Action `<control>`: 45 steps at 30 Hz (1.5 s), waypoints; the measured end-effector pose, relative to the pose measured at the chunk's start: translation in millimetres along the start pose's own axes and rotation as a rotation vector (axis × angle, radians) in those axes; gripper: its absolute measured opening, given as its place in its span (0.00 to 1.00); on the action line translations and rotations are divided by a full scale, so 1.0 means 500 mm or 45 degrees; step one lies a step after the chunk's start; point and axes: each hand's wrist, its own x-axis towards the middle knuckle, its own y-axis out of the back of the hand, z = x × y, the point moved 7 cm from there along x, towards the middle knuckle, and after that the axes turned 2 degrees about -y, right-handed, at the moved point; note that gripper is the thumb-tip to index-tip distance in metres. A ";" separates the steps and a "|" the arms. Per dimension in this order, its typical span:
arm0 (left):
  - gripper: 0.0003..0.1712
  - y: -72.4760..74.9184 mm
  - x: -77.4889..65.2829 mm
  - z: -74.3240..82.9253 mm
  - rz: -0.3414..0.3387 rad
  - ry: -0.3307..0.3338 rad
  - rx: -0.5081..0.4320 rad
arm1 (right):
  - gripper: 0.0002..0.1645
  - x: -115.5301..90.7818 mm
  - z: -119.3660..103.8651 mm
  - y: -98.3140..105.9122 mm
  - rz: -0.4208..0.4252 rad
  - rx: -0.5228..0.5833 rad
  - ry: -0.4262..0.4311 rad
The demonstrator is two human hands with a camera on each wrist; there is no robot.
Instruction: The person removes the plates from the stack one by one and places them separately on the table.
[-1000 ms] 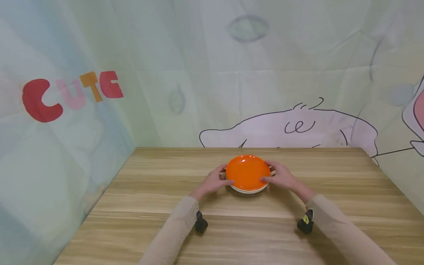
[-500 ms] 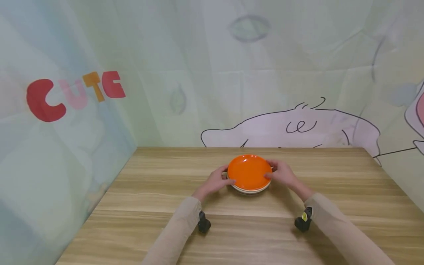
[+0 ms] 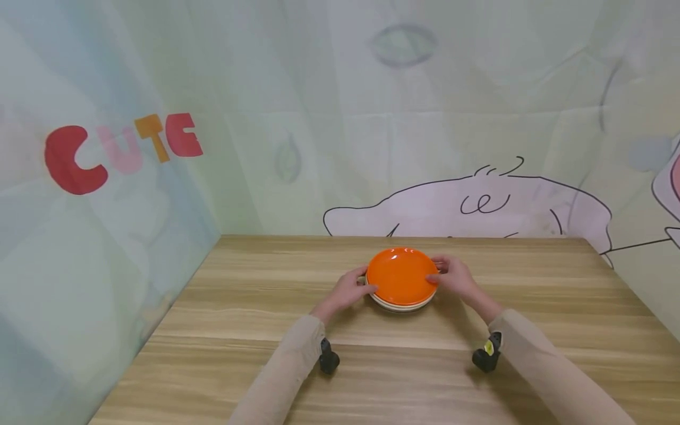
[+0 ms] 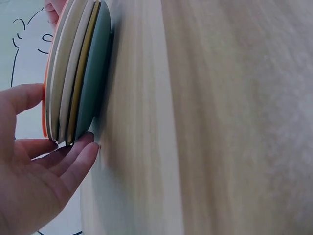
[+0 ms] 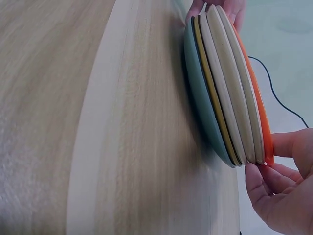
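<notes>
A stack of round plates point(image 3: 402, 277) sits on the wooden table, an orange plate point(image 5: 259, 103) on top. Below it come several cream plates point(image 5: 230, 73), a mustard one point(image 4: 80, 83) and a teal one point(image 4: 98, 63) at the bottom. My left hand point(image 3: 347, 291) holds the left side, thumb on the orange rim and fingers spread along the stacked edges down towards the teal plate. On the right side my right hand point(image 3: 458, 280) grips the rim, thumb over the orange plate and fingertips against the edges of the upper plates. Fingers behind the stack are partly hidden in the head view.
The wooden table point(image 3: 393, 378) runs back to a cloth backdrop point(image 3: 265, 136) with cartoon drawings. Coloured letters point(image 3: 77, 159) mark the left curtain. Black wrist cameras point(image 3: 328, 360) hang below both beige sleeves point(image 3: 281, 372).
The right thumb has slid slightly back and outward along the orange rim. The head view has shifted a little; the stack appears unmoved on the table.
</notes>
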 end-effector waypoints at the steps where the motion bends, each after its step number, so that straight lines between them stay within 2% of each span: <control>1: 0.35 0.000 0.000 -0.001 -0.003 0.000 -0.002 | 0.27 0.000 0.000 0.000 0.001 0.008 -0.008; 8: 0.34 0.000 0.003 -0.003 -0.006 -0.008 -0.001 | 0.28 0.001 0.004 0.004 -0.021 0.016 -0.112; 13: 0.35 0.000 0.004 -0.004 -0.009 -0.009 0.000 | 0.26 -0.001 -0.003 0.008 -0.026 0.003 -0.123; 22: 0.34 -0.002 0.002 -0.008 -0.011 -0.005 0.005 | 0.26 0.000 -0.006 0.011 0.000 -0.018 -0.096; 45: 0.34 0.000 -0.003 -0.002 0.006 -0.033 0.020 | 0.32 -0.014 0.001 0.038 -0.095 0.070 0.005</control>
